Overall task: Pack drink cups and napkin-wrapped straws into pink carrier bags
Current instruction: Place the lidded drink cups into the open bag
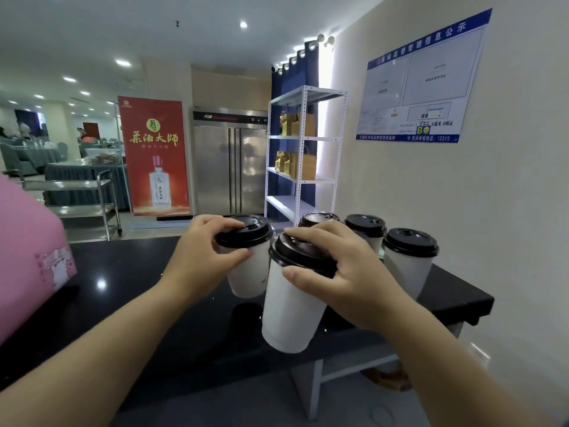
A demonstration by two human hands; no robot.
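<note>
My left hand (201, 254) grips a white paper cup (249, 272) by its black lid, holding it above the black counter (184, 318). My right hand (338, 272) holds a second white cup (292, 315) by its black lid, nearer to me and tilted, lifted off the counter. Three more lidded white cups stand behind my right hand: one (318, 218) mostly hidden, one (366, 228) behind it, one (409, 257) at the right. A pink carrier bag (27, 251) sits at the left edge of the view. No straws are visible.
The counter ends at the right near the wall, with a lower shelf (354, 365) beneath it. Beyond it stand a white metal rack (303, 149) with brown paper bags, a steel fridge (231, 167), a red banner (154, 155) and a steel trolley (89, 204).
</note>
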